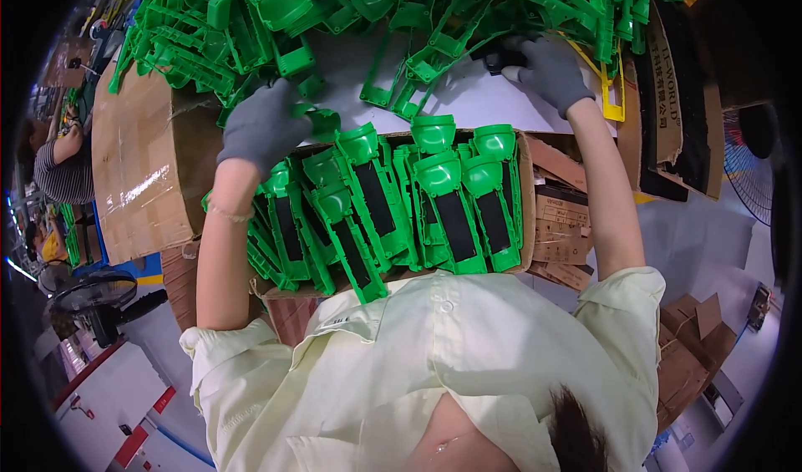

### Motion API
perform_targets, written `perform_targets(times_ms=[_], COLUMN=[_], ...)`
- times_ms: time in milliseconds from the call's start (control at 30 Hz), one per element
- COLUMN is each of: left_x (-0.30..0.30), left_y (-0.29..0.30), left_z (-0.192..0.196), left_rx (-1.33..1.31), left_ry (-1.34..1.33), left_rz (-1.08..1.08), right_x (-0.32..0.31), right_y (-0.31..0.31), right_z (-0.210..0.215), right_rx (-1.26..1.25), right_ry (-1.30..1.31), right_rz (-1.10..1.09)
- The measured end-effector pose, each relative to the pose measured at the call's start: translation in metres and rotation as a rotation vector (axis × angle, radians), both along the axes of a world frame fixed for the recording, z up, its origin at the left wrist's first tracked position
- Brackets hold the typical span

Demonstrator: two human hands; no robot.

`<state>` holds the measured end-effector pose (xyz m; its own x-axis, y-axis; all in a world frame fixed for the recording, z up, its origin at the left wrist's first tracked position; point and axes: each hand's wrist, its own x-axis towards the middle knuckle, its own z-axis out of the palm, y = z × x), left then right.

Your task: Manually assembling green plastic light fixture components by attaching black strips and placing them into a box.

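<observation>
My left hand [263, 128], in a grey glove, is closed on a green plastic part [324, 124]; the part's rounded end shows beside the fingers and the rest is hidden. In a matching glove, my right hand [551, 75] reaches to the far right of the white work surface [493, 96], with thumb and fingers closed about a small black piece [494, 61]. Between my forearms a cardboard box [526, 213] holds several long green plastic housings [451, 213], cup-shaped ends up, with black panels on their faces.
A large heap of loose green parts [284, 8] covers the far side. A yellow frame piece [614, 96] lies at its right end. A taped carton [138, 163] stands left; flattened cardboard [560, 230] lies right. Fans [93, 292] stand around, and another person [65, 163] is far left.
</observation>
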<state>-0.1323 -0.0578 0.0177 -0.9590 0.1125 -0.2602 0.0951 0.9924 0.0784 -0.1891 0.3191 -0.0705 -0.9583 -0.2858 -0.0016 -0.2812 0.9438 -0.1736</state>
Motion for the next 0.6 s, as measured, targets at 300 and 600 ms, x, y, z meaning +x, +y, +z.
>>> perform_targets(times_ms=[300,600], left_x=[0.069,0.127], left_y=[-0.056,-0.022], left_z=[0.04,0.056], left_rx=[0.018,1.35], left_ry=[0.324,0.122], left_rz=[0.25,0.573], right_x=[0.012,0.115], right_y=[0.002,-0.053], right_z=[0.014,0.115], right_rx=[-0.047,-1.13], right_ry=[0.149,-0.145], right_rz=[0.243,-0.35])
